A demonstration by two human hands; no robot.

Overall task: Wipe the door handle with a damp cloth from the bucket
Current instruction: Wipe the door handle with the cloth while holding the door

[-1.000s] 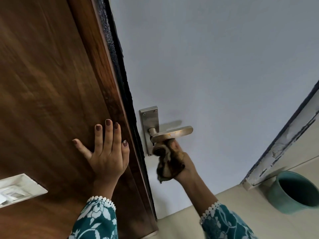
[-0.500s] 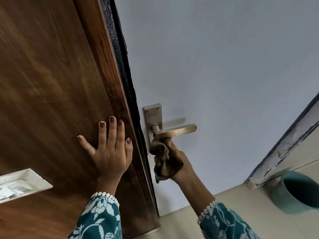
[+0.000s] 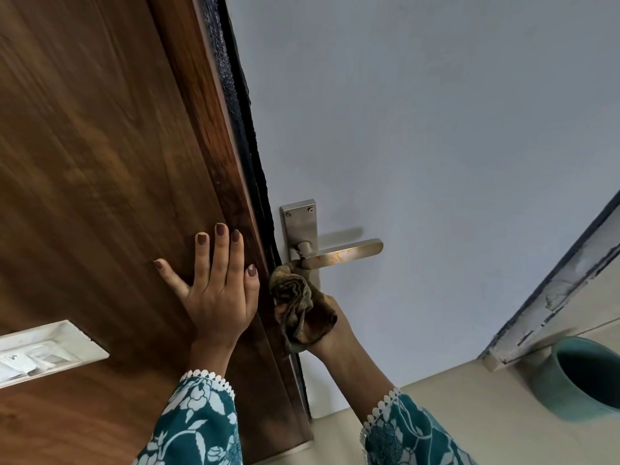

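A metal lever door handle (image 3: pixel 342 255) on its backplate (image 3: pixel 299 226) sits on the grey door face, with rusty marks along the lever. My right hand (image 3: pixel 330 325) grips a bunched brown cloth (image 3: pixel 297 298) pressed against the base of the lever and the lower backplate. My left hand (image 3: pixel 218 286) lies flat with fingers spread on the brown wooden surface (image 3: pixel 100 162), beside the dark door edge. A teal bucket (image 3: pixel 583 380) stands on the floor at the lower right.
A white switch plate (image 3: pixel 43 352) is set into the wooden surface at lower left. A chipped white door frame (image 3: pixel 553 290) runs diagonally at the right, above the bucket. Beige floor (image 3: pixel 453 414) lies below the door.
The cloth in my right hand has slid left along the handle, from under the lever towards its base by the backplate. My left hand stays flat on the wood.
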